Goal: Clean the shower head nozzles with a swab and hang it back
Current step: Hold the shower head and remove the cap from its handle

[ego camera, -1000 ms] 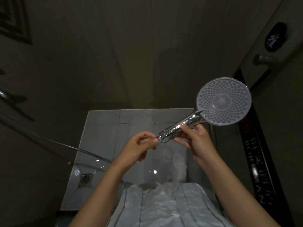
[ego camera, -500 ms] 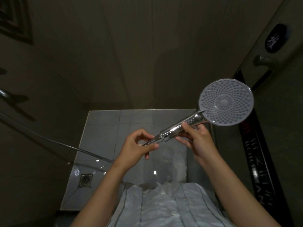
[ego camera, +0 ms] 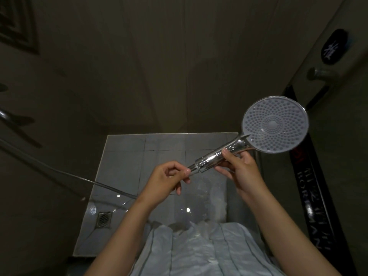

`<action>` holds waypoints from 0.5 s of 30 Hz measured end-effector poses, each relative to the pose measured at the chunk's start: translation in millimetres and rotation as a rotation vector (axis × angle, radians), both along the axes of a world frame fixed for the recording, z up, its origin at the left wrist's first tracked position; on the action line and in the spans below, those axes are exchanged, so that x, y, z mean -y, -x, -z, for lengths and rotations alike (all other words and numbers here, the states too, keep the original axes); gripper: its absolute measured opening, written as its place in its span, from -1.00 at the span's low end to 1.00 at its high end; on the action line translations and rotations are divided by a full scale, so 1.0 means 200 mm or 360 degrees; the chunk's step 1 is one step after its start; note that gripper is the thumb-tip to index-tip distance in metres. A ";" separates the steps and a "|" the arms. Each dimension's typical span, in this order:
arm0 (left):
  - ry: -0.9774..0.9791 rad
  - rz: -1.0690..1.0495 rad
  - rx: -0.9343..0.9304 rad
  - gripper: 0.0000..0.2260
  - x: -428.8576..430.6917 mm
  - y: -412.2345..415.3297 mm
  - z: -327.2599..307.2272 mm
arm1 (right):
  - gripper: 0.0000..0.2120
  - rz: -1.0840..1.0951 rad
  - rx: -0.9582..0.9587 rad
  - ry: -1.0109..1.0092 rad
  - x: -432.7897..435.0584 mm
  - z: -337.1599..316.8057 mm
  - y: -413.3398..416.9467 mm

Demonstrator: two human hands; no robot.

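Note:
A chrome shower head (ego camera: 275, 124) with a round pale nozzle face is held up at the right, its face turned toward me. My right hand (ego camera: 240, 168) grips the chrome handle just below the head. My left hand (ego camera: 169, 176) pinches the narrow lower end of the handle, where the hose (ego camera: 59, 172) joins. The hose runs from there down and off to the left. No swab is visible in either hand.
A tiled shower floor (ego camera: 159, 152) lies below with a square drain (ego camera: 103, 219) at the lower left. Dark walls close in on all sides. A wall fitting (ego camera: 318, 73) and a dark oval label sit at the upper right. A dark printed strip (ego camera: 310, 196) hangs on the right.
My left hand slid off the handle body to its tapered end by the hose. The shower head shifted slightly right and down in my right hand.

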State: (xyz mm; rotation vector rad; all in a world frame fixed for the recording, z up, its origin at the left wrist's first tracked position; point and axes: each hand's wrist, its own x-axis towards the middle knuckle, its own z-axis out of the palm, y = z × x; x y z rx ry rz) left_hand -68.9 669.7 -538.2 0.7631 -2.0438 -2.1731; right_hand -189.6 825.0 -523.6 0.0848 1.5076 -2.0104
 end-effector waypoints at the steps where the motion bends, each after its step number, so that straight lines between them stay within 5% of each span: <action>1: 0.0009 0.0012 0.0017 -0.90 0.00 0.00 0.00 | -0.88 0.0002 -0.0003 -0.0001 0.00 0.00 0.00; 15: 0.0222 0.0114 0.0166 -0.61 -0.01 0.03 0.02 | -0.89 0.0024 0.0000 0.0007 0.01 0.01 0.01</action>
